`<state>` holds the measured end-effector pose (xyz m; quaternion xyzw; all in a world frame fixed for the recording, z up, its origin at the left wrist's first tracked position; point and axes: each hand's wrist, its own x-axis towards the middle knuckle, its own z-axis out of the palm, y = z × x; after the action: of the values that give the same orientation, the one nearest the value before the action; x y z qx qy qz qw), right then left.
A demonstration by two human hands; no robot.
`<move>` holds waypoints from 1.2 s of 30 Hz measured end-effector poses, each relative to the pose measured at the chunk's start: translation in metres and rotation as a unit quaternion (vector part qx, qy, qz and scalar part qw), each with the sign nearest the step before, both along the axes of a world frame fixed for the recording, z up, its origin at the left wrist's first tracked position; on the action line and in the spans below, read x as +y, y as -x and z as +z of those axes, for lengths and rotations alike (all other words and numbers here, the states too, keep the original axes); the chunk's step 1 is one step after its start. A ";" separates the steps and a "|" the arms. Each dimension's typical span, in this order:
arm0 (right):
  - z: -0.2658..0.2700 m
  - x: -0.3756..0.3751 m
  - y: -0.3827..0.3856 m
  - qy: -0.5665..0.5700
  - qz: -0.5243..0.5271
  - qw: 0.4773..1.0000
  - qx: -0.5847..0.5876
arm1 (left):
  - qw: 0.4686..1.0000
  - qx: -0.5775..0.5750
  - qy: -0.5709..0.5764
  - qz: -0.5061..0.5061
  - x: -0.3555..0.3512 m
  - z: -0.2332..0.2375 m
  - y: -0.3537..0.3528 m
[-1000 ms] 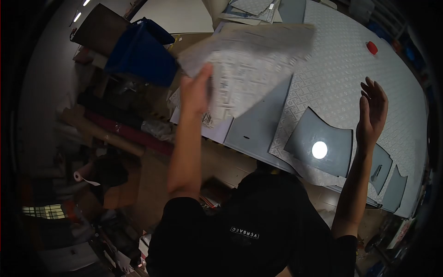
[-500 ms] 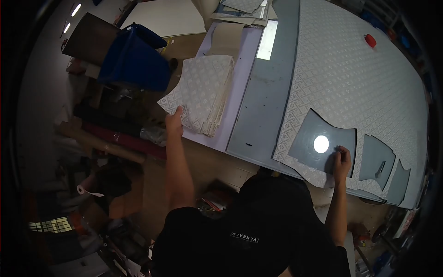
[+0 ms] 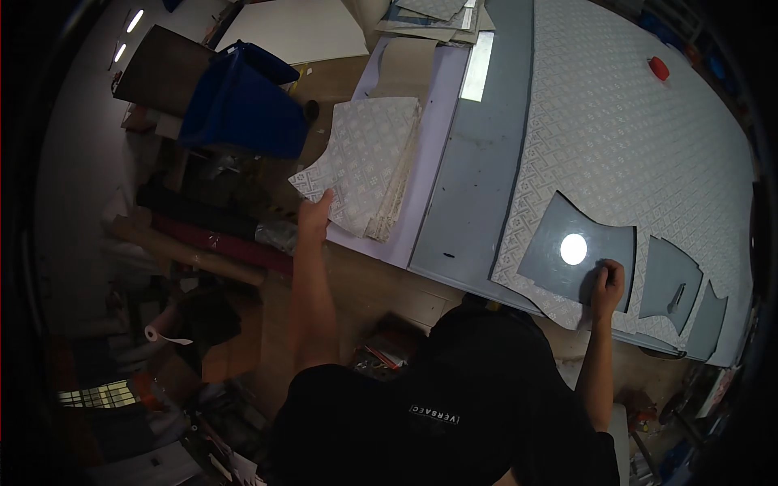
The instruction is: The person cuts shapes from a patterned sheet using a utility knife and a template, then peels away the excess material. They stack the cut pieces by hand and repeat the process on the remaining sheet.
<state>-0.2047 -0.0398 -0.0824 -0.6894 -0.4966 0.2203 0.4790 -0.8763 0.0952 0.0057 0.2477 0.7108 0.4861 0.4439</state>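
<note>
A stack of cut patterned white pieces (image 3: 365, 162) lies on a lilac sheet (image 3: 438, 121) at the table's left end. My left hand (image 3: 313, 215) rests at the stack's near corner, fingers spread, thumb on the top piece. A large patterned white sheet (image 3: 616, 138) covers the grey table to the right, with curved shapes cut out of its near edge. My right hand (image 3: 607, 280) is closed in a fist on that sheet's edge, at the near corner of the biggest cutout (image 3: 567, 243).
A blue bin (image 3: 243, 97) and a brown board stand left of the table, above rolls of material (image 3: 194, 235). A small tool (image 3: 675, 300) lies in the second cutout. A red object (image 3: 659, 69) sits far right. More cut pieces (image 3: 438, 16) are piled at the far end.
My left hand swung the patterned stack down from the air onto the lilac sheet and now rests at its corner. My right hand dropped from raised and open to a fist at the cutout.
</note>
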 end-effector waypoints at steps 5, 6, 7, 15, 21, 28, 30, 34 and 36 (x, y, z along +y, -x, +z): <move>0.006 0.001 0.004 0.009 -0.013 1.000 -0.009 | 0.752 0.652 0.094 0.007 -0.001 0.030 -0.005; 0.005 0.000 0.004 0.013 -0.015 1.000 -0.011 | 0.752 0.652 0.096 0.002 0.007 0.028 0.004; 0.004 0.000 0.003 0.009 -0.014 1.000 -0.014 | 0.777 0.626 0.053 -0.042 0.025 0.030 0.011; 0.007 0.000 0.003 0.006 -0.014 0.999 -0.047 | 0.822 0.504 0.178 -0.196 0.073 0.010 -0.008; -0.001 0.003 0.000 -0.018 -0.011 0.998 -0.065 | 0.803 0.563 0.143 -0.130 0.059 0.009 -0.030; 0.002 0.001 0.007 -0.045 -0.047 0.987 -0.145 | 0.798 0.583 0.122 -0.096 0.059 -0.007 -0.021; 0.012 0.001 0.017 -0.024 -0.067 0.996 -0.058 | 0.825 0.534 0.153 -0.105 0.062 -0.004 -0.017; 0.020 0.001 0.014 0.010 -0.051 0.998 -0.021 | 0.831 0.540 0.081 -0.108 0.065 -0.025 0.004; 0.022 -0.001 0.007 0.031 -0.034 0.999 0.004 | 0.800 0.595 0.025 -0.079 0.062 -0.030 0.006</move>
<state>-0.2113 -0.0404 -0.0608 -0.7200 -0.4638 0.2216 0.4663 -0.8819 0.1569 -0.0238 0.5325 0.8248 0.1886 -0.0233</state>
